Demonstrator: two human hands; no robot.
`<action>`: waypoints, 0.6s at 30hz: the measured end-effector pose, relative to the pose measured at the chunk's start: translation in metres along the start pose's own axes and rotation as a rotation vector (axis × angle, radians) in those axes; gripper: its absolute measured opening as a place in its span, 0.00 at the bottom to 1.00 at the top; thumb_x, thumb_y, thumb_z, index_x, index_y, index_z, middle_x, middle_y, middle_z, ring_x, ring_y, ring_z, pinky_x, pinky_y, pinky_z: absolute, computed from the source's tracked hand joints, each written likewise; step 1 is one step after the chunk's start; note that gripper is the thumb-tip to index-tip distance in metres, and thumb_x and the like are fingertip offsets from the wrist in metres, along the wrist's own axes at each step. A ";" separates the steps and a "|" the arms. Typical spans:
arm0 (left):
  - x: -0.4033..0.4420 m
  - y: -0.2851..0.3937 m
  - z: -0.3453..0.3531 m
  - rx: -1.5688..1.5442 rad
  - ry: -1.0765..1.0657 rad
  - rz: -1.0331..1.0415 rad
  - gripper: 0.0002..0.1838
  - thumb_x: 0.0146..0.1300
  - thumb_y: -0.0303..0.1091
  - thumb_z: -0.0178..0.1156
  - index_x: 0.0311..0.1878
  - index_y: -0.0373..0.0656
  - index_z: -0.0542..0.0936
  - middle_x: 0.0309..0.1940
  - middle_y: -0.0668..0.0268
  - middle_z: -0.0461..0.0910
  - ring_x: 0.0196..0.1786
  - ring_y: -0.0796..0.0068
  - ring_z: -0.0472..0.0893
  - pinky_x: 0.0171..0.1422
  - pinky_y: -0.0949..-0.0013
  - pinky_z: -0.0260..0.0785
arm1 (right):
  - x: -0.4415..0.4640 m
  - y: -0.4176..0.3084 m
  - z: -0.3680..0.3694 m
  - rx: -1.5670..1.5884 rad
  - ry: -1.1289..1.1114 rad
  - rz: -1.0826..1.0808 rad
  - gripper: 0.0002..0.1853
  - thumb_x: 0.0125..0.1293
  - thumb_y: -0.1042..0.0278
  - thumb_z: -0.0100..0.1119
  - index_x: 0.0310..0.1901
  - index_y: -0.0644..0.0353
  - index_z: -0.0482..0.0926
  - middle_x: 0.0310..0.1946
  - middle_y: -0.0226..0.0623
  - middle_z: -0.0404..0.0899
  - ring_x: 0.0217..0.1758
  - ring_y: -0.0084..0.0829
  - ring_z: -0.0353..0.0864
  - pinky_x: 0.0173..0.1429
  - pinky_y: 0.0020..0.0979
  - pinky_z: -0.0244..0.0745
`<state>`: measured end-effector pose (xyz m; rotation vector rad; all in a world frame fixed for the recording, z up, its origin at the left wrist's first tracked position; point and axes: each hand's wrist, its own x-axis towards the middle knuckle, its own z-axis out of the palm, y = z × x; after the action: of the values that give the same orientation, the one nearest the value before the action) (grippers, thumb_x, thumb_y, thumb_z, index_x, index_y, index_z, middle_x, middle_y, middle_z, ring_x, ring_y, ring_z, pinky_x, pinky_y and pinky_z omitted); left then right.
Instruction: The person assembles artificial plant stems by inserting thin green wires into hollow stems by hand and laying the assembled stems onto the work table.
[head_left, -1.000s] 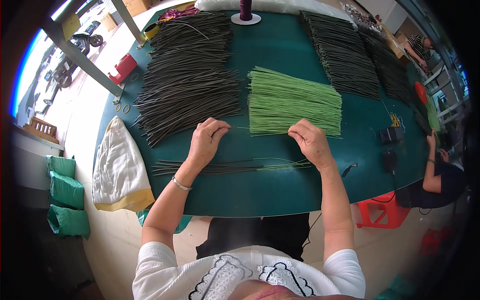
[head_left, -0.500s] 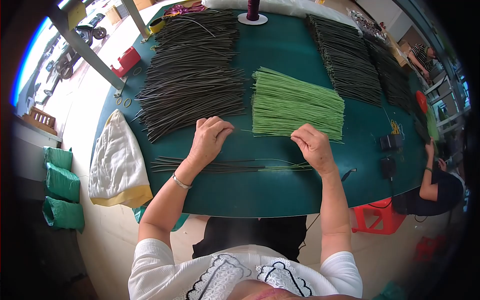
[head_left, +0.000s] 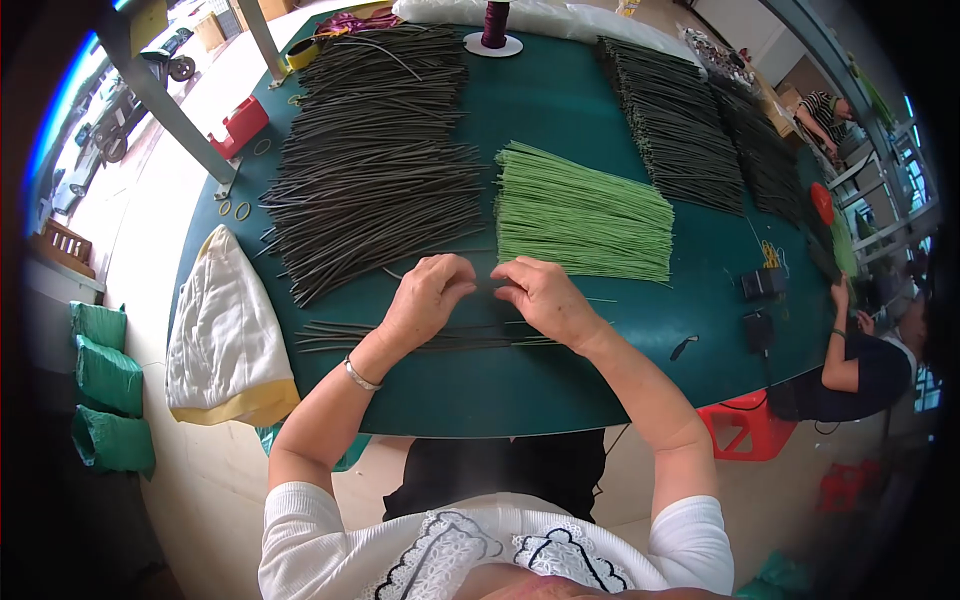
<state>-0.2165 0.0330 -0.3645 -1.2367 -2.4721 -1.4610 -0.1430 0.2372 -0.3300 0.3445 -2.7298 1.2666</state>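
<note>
My left hand point(head_left: 432, 295) is closed in a pinch, and a thin dark tube point(head_left: 393, 272) pokes out on its left side. Facing it across a small gap, my right hand point(head_left: 548, 300) pinches a thin green stick point(head_left: 602, 300) whose tail shows past the knuckles. The fingertips hide where tube and stick end. Below both hands lie several dark tubes point(head_left: 345, 336) with green sticks at their right ends, partly covered by my forearms. A pile of green sticks point(head_left: 585, 215) lies just beyond my right hand. Beyond my left hand spreads a large pile of dark tubes point(head_left: 375, 160).
More dark bundles point(head_left: 680, 125) lie at the back right. A white cloth cap-like piece point(head_left: 230, 330) sits at the left edge. A purple thread spool point(head_left: 495, 25), a red tape dispenser point(head_left: 240, 125) and a black box point(head_left: 763, 284) stand around. Another person's arm point(head_left: 840, 320) is at right.
My right hand has moved left, close to my left hand. My left hand has shifted slightly right and down. The view has shifted a little.
</note>
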 end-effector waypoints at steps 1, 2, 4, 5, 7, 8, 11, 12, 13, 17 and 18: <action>0.000 0.000 -0.001 -0.056 0.009 -0.042 0.09 0.62 0.27 0.68 0.43 0.39 0.80 0.38 0.59 0.84 0.45 0.53 0.83 0.50 0.58 0.76 | 0.004 -0.002 0.001 0.000 -0.016 0.005 0.12 0.63 0.75 0.68 0.47 0.68 0.83 0.38 0.47 0.83 0.38 0.47 0.83 0.45 0.40 0.78; -0.001 -0.001 -0.003 -0.059 0.014 -0.041 0.09 0.62 0.27 0.68 0.43 0.39 0.80 0.38 0.59 0.84 0.45 0.53 0.83 0.50 0.58 0.76 | 0.005 -0.003 0.003 -0.005 -0.018 0.004 0.12 0.63 0.75 0.68 0.47 0.68 0.83 0.38 0.47 0.83 0.38 0.47 0.83 0.45 0.40 0.78; -0.001 -0.001 -0.007 -0.027 -0.015 -0.078 0.09 0.62 0.27 0.68 0.43 0.39 0.78 0.38 0.58 0.84 0.44 0.53 0.83 0.48 0.58 0.77 | 0.009 -0.004 0.007 0.075 -0.021 0.049 0.13 0.63 0.75 0.68 0.49 0.68 0.82 0.39 0.47 0.83 0.38 0.46 0.83 0.45 0.38 0.78; -0.001 -0.002 -0.007 -0.028 -0.010 -0.077 0.09 0.62 0.27 0.68 0.43 0.39 0.78 0.38 0.58 0.84 0.44 0.53 0.83 0.48 0.58 0.77 | 0.009 -0.008 0.008 0.071 -0.023 0.046 0.13 0.63 0.75 0.68 0.49 0.68 0.82 0.39 0.47 0.83 0.38 0.46 0.83 0.45 0.38 0.78; -0.001 -0.001 -0.007 -0.152 -0.055 -0.092 0.10 0.62 0.24 0.69 0.44 0.39 0.80 0.38 0.60 0.83 0.44 0.60 0.83 0.48 0.62 0.76 | 0.008 -0.019 0.009 0.121 -0.034 0.096 0.11 0.62 0.75 0.68 0.47 0.67 0.84 0.37 0.45 0.84 0.37 0.43 0.84 0.45 0.37 0.78; -0.003 -0.001 -0.010 -0.161 -0.053 -0.101 0.10 0.62 0.24 0.69 0.44 0.39 0.80 0.38 0.60 0.83 0.44 0.60 0.83 0.48 0.62 0.76 | 0.005 -0.017 0.014 0.120 -0.045 0.103 0.11 0.62 0.75 0.68 0.47 0.67 0.84 0.37 0.45 0.84 0.37 0.43 0.84 0.45 0.37 0.78; 0.012 -0.009 -0.035 0.267 0.119 0.119 0.11 0.59 0.30 0.71 0.44 0.43 0.82 0.45 0.64 0.79 0.54 0.59 0.77 0.64 0.54 0.65 | 0.005 -0.005 0.020 -0.005 0.032 0.030 0.08 0.63 0.75 0.68 0.42 0.66 0.86 0.34 0.43 0.84 0.36 0.41 0.84 0.44 0.36 0.78; 0.012 -0.011 -0.045 0.425 0.091 -0.012 0.13 0.57 0.32 0.73 0.45 0.46 0.84 0.50 0.65 0.76 0.58 0.62 0.75 0.68 0.53 0.60 | 0.001 -0.002 0.019 -0.030 0.065 0.061 0.07 0.63 0.74 0.68 0.41 0.66 0.86 0.33 0.43 0.84 0.35 0.40 0.84 0.43 0.35 0.78; 0.009 -0.024 -0.049 0.504 0.110 -0.029 0.13 0.56 0.32 0.73 0.45 0.48 0.84 0.51 0.65 0.75 0.59 0.62 0.74 0.69 0.53 0.59 | 0.000 0.000 0.014 -0.059 0.099 0.086 0.05 0.63 0.74 0.67 0.39 0.66 0.86 0.32 0.42 0.84 0.35 0.40 0.84 0.43 0.34 0.78; 0.010 -0.045 -0.055 0.611 0.105 -0.092 0.15 0.54 0.34 0.74 0.45 0.49 0.85 0.52 0.66 0.75 0.61 0.63 0.72 0.70 0.54 0.58 | -0.030 0.007 -0.027 -0.064 0.099 0.174 0.05 0.64 0.76 0.67 0.40 0.66 0.87 0.32 0.37 0.86 0.34 0.30 0.84 0.42 0.30 0.77; 0.010 -0.048 -0.054 0.593 0.157 -0.040 0.12 0.53 0.32 0.74 0.42 0.51 0.85 0.50 0.66 0.75 0.60 0.63 0.73 0.67 0.53 0.59 | -0.040 0.012 -0.035 -0.097 0.124 0.191 0.05 0.64 0.76 0.67 0.40 0.66 0.87 0.32 0.37 0.86 0.34 0.30 0.84 0.42 0.30 0.77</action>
<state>-0.2731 -0.0134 -0.3656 -0.9153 -2.5431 -0.6950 -0.1073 0.2778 -0.3240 -0.0047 -2.7575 1.1482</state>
